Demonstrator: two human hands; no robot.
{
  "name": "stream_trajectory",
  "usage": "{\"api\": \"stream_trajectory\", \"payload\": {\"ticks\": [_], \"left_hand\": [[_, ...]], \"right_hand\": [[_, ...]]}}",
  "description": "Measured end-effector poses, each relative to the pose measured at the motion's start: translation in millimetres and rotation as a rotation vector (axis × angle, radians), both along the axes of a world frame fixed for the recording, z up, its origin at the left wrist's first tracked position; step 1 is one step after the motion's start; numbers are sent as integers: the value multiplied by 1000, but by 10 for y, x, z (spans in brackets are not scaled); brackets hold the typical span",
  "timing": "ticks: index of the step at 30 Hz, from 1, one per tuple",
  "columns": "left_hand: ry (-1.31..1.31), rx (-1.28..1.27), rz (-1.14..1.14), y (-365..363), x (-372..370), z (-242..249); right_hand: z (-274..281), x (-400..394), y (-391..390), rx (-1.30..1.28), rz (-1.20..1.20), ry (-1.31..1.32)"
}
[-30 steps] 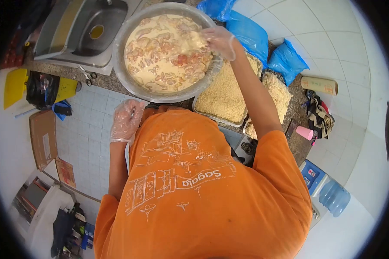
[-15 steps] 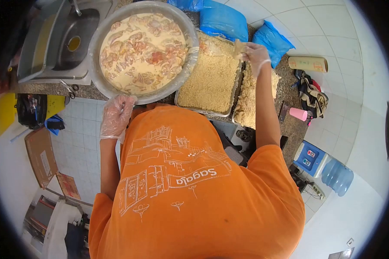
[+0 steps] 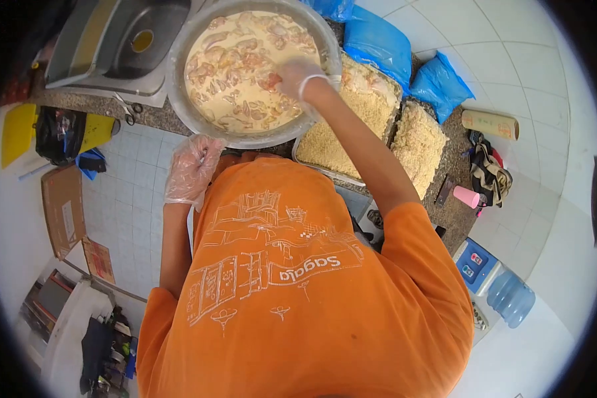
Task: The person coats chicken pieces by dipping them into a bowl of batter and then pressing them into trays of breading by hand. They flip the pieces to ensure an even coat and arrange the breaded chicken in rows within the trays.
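Note:
A large round grey basin (image 3: 181, 109) holds raw chicken pieces (image 3: 235, 69) in a creamy pale batter. My right hand (image 3: 297, 76), in a clear plastic glove, is over the right part of the basin, at the chicken; motion smears its fingers. My left hand (image 3: 196, 166), also gloved, is closed at the basin's near rim, its fingertips pressed together there. Beside the basin stands a metal tray (image 3: 331, 174) of beige crumbs, with pieces at its far end. To its right lies a second heap of crumb-coated pieces (image 3: 418, 146).
Blue plastic bags (image 3: 378, 46) stand behind the trays. A steel sink (image 3: 169, 43) and scissors (image 3: 127, 109) are to the left. On the right are a wrap roll (image 3: 489, 125), a pink cup (image 3: 466, 196), a cloth (image 3: 489, 169) and a water dispenser (image 3: 474, 265).
My right hand has moved left from the far right corner of the crumb tray, where it held something beige, into the basin. My left hand stays at the rim. The view has shifted slightly.

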State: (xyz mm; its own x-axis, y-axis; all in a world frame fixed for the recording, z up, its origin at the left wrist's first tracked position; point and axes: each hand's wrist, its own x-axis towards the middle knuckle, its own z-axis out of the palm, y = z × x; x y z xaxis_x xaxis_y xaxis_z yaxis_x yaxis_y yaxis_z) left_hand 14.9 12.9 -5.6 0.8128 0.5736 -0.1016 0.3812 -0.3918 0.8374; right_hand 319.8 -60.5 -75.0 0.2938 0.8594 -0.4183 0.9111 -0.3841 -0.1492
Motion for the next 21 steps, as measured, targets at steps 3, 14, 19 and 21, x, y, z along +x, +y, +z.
{"api": "stream_trajectory", "payload": {"ticks": [3, 14, 19, 21], "left_hand": [[16, -28, 19, 27, -108, 0], [30, 10, 14, 80, -223, -79], [5, -44, 4, 62, -189, -136], [8, -48, 1, 62, -180, -129]], "right_hand": [[81, -190, 164, -120, -21, 55], [12, -231, 38, -44, -68, 148], [56, -398, 87, -32, 10, 74], [-149, -341, 96, -80, -8, 53]]}}
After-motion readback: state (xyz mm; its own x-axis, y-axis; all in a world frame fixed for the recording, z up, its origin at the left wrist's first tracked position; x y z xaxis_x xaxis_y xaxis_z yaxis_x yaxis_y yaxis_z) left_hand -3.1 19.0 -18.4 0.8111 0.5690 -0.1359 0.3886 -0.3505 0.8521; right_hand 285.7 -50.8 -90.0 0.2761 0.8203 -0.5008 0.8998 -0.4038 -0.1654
